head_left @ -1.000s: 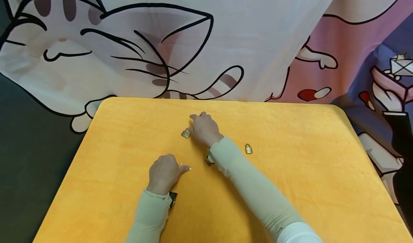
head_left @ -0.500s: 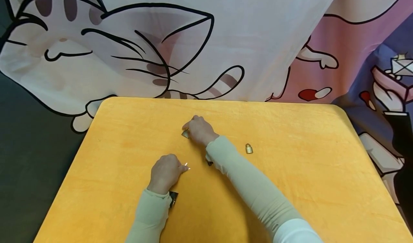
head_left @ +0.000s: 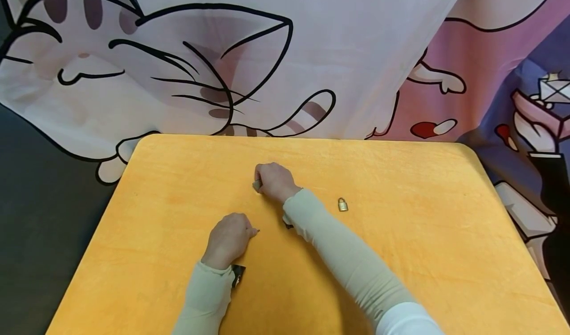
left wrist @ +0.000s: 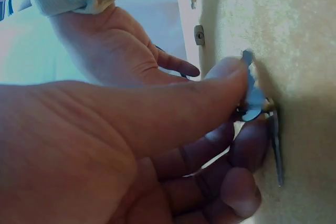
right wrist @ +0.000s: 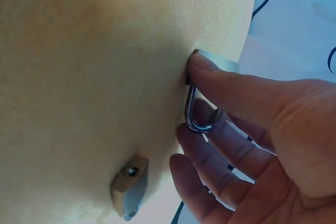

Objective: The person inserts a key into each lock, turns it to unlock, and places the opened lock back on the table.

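Observation:
In the head view, my left hand (head_left: 229, 240) is low over the table, left of centre. It pinches a metal key (left wrist: 254, 95) between thumb and fingers; a second key (left wrist: 277, 145) hangs from the same small ring, pointing at the tabletop. Farther back, my right hand (head_left: 276, 181) holds a padlock (head_left: 257, 186) by its body, thumb on one side. The right wrist view shows that padlock's steel shackle (right wrist: 191, 116) pointing towards the curled lower fingers. Another brass-coloured padlock (head_left: 342, 205) stands apart, right of the right forearm; its keyhole (right wrist: 131, 171) shows in the right wrist view.
The yellow table (head_left: 423, 236) has rounded far corners. Behind it hangs a white cloth (head_left: 356, 53) printed with a cartoon cat, with pink and blue printed parts at right. A dark floor (head_left: 49, 236) lies to the left. Dark wrist straps show at both cuffs.
My right hand has drawn its fingers in and now grips the padlock, which is turned slightly. The left thumb has drawn in over the key. The other padlock has not moved.

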{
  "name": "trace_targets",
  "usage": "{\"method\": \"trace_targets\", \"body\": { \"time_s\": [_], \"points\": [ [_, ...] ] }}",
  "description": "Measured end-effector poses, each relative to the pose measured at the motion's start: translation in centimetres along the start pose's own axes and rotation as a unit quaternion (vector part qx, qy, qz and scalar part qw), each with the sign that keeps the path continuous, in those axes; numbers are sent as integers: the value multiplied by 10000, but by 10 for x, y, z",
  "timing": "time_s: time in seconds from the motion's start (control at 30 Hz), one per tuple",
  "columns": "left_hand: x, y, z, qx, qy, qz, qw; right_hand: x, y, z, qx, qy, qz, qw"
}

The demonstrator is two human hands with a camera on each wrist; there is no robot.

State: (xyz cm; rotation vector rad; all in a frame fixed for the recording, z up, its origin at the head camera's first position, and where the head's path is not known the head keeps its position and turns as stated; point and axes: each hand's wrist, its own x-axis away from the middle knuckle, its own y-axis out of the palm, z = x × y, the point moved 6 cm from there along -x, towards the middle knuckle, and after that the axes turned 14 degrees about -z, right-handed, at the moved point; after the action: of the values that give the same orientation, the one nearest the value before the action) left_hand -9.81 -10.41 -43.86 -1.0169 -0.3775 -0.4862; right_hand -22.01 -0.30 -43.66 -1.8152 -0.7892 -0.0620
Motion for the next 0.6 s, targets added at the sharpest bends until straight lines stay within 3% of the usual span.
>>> {"method": "trace_targets", "body": {
  "time_s": [0.3, 0.43, 0.6],
  "points": [
    [2, -15, -5, 535, 315, 970, 9933, 6, 3, 2, -621, -1, -4, 9981],
    [2, -20, -6, 711, 440, 1199, 9893, 10, 2, 1, -646, 51, -6, 9979],
    [4, -23, -5, 803, 526, 1321, 9866, 25, -4, 0, -722, -205, 190, 9970]
  ]
}}
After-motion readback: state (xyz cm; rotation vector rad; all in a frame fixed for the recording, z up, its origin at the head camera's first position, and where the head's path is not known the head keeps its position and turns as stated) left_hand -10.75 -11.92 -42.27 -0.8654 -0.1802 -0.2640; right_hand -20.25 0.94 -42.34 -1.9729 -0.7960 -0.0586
